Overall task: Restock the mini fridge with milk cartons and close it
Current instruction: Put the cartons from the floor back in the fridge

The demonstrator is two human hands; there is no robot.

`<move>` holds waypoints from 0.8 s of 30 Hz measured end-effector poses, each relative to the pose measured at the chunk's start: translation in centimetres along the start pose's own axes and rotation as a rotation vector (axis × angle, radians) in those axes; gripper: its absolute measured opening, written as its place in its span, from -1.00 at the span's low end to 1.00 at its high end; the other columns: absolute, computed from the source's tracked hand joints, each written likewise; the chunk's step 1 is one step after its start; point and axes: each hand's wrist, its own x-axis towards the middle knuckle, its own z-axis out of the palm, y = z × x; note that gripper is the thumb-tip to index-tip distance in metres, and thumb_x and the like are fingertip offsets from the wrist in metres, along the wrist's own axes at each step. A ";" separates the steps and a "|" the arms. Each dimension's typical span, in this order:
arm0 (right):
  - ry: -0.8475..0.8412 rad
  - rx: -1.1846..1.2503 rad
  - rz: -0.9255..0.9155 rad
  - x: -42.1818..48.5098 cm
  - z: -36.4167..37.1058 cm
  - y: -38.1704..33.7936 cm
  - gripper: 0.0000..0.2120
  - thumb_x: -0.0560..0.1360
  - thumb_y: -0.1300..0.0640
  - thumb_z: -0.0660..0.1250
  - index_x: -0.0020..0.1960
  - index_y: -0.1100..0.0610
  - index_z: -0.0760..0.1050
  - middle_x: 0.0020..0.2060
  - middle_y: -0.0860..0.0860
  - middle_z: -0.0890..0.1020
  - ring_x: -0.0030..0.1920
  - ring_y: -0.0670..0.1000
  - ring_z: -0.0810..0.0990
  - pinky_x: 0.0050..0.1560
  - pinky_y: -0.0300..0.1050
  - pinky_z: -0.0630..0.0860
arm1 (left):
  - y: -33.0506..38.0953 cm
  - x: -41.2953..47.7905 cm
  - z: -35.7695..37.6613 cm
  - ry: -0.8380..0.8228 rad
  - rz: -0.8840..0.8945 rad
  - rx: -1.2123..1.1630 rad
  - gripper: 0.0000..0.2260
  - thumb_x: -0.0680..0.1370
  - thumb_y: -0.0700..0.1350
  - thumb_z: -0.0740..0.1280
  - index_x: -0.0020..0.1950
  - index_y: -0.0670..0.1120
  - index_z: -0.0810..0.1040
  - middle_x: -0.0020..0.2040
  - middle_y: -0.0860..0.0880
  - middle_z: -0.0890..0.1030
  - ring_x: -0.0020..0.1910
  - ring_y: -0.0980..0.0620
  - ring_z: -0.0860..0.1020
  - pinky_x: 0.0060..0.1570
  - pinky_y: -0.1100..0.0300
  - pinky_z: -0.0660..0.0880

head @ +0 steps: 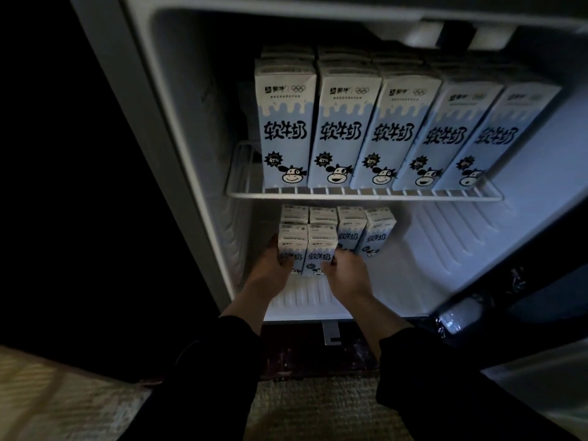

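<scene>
left edge is black, the room's unlit and the only light comes out of the fridge. mini fridge [197, 106] stands open and i'm looking down into it.

left hand [267, 272] is wrapped on the outer left side of the left front carton [291, 246], thumb on its face. that carton sits flush against the right front carton [321, 249]. both are upright on the fridge floor [429, 256], left of centre, in front of a back row [350, 230] of four. right hand [346, 272] mirrors it, clamped on the outer right side of the right front carton. so both hands are closed on the pair, squeezing it as one block.

my read: the step is seating this pair against the back row.
- slide, don't lift.
- push evenly from both sides so they don't splay.
- square them to the floor ribs and stop on contact.
- can't tell if they touch the row behind yet.
- mind knuckles under the wire shelf [366, 195], which carries a front row of five [340, 128] with more behind.
- next cartons would go right of the pair, i'd guess.

door [525, 297] hangs open far right, not closed yet. something sits in its bin, too dark to name.

below the fridge there's a small bracket [331, 334] at its base, then a woven mat [318, 409]. there's a pale striped thing [47, 393] lower left, can't identify it.
</scene>
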 end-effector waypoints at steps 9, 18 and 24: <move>0.019 -0.015 -0.013 0.1 -0.1 0.1 -0.79 0.58 0.12 0.23 -0.08 0.28 0.46 -0.11 0.25 0.62 -0.03 0.22 0.59 -0.11 -0.04 0.45 | 0.0 0.1 0.0 -0.004 -0.011 -0.085 -0.61 0.57 -0.30 0.22 0.40 -0.16 0.30 0.31 -0.18 0.48 0.26 -0.17 0.48 0.22 -0.04 0.48; 0.034 -0.014 -0.019 -0.2 -0.7 0.0 -0.77 0.59 0.12 0.21 0.05 0.31 0.48 -0.07 0.24 0.63 0.00 0.21 0.60 -0.11 -0.08 0.45 | 0.0 0.0 0.6 0.033 -0.002 0.013 -0.62 0.56 -0.25 0.25 0.37 -0.14 0.33 0.27 -0.19 0.52 0.22 -0.18 0.52 0.17 -0.06 0.51; -0.031 0.005 0.015 -1.0 -1.6 0.0 -0.73 0.61 0.11 0.17 0.07 0.30 0.51 0.03 0.23 0.63 0.07 0.20 0.58 0.00 -0.07 0.46 | 0.1 -0.4 0.7 0.008 -0.086 0.124 -0.54 0.57 -0.17 0.24 0.45 -0.20 0.22 0.30 -0.24 0.48 0.24 -0.22 0.49 0.21 -0.03 0.46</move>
